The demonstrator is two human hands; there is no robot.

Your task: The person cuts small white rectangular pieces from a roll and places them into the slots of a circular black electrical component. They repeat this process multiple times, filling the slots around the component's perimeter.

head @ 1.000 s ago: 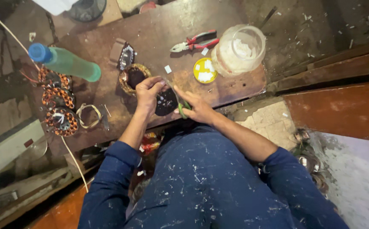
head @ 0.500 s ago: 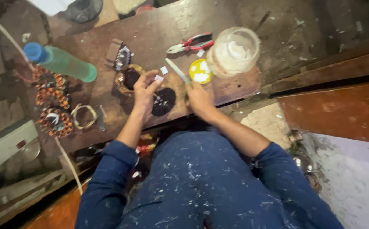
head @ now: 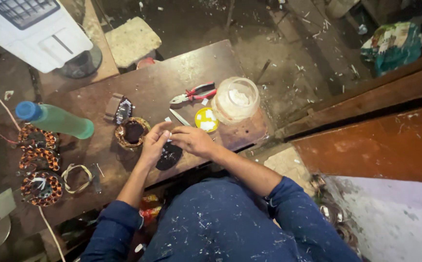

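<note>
A: Where both hands meet mid-frame, what's listed?
B: Left hand (head: 153,145) and right hand (head: 191,140), fingers pinching a small white piece (head: 169,137) above a dark disc (head: 169,156) on the counter (head: 172,73). Coil (head: 131,132) just left.

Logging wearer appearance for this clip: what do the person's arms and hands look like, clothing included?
Both hands are bare: no gloves, rings or watch visible on the left hand or the right hand. Dark blue long sleeves are pushed up past the forearms, bunched near the elbows. The trousers are dark blue too, speckled with pale flecks.
</note>
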